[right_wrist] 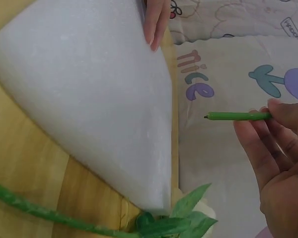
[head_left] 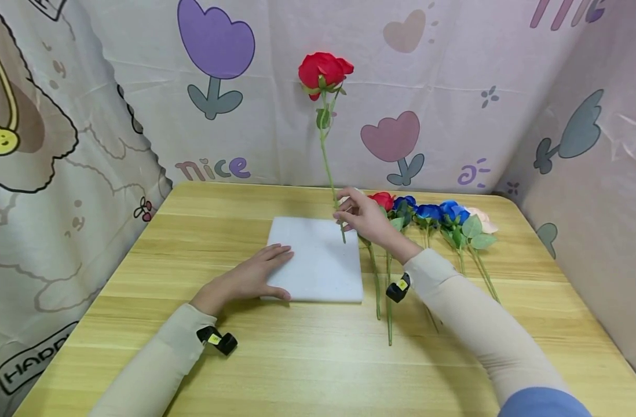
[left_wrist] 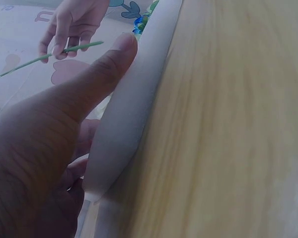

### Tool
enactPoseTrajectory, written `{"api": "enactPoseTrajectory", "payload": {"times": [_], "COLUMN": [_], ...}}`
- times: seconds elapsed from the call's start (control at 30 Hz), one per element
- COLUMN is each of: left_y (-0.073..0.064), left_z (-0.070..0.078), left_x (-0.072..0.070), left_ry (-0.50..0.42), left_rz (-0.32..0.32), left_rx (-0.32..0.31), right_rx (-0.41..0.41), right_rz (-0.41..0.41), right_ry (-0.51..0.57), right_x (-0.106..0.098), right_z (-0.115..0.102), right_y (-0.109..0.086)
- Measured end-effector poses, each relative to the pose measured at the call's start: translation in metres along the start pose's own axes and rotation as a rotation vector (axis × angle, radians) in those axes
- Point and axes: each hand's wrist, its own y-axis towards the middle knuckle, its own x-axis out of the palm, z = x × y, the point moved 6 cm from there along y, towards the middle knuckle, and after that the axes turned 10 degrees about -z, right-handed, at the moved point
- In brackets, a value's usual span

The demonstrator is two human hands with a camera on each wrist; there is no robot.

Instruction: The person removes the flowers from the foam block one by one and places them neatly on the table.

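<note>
Pinched between the thumb and fingers of my right hand is the stem of a red artificial rose, held upright with its bloom high before the backdrop. The stem's cut lower end points down over the white foam board, above its far right part. My left hand rests on the board's left side, fingers spread across the top and thumb along the near edge. In the left wrist view the board appears edge-on against the table.
To the right of the board lie another red rose, several blue roses and a pale pink rose, stems toward me. The wooden table ends at a printed cloth backdrop behind and on both sides.
</note>
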Motion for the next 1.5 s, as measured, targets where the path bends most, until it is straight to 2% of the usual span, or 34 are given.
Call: {"api": "enactPoseTrajectory", "payload": {"times": [0.4,1.1,1.23,1.4,1.5], "left_y": [-0.001,-0.001,-0.001,-0.002,-0.003], "left_z": [0.0,0.005,0.005,0.006,0.007], "left_x": [0.0,-0.003,-0.004,-0.004,-0.004], "left_ry": [-0.004,0.007,0.007,0.004,0.001], "left_rz": [0.01,0.026,0.016,0.014,0.017], "left_rx": [0.006,0.042,0.035,0.032,0.03], "right_rx": [-0.037,0.07,0.1,0.093,0.082], "right_rz": [0.03,0.079,0.081,0.083,0.088], "right_ry": [-0.008,-0.008,-0.035,-0.054,-0.044], "right_x": [-0.01,-0.032,-0.034,-0.037,-0.041], "right_z": [0.011,0.028,0.019,0.026,0.039], "right_y": [-0.025,-0.063,-0.073,-0.084,-0.09]}}
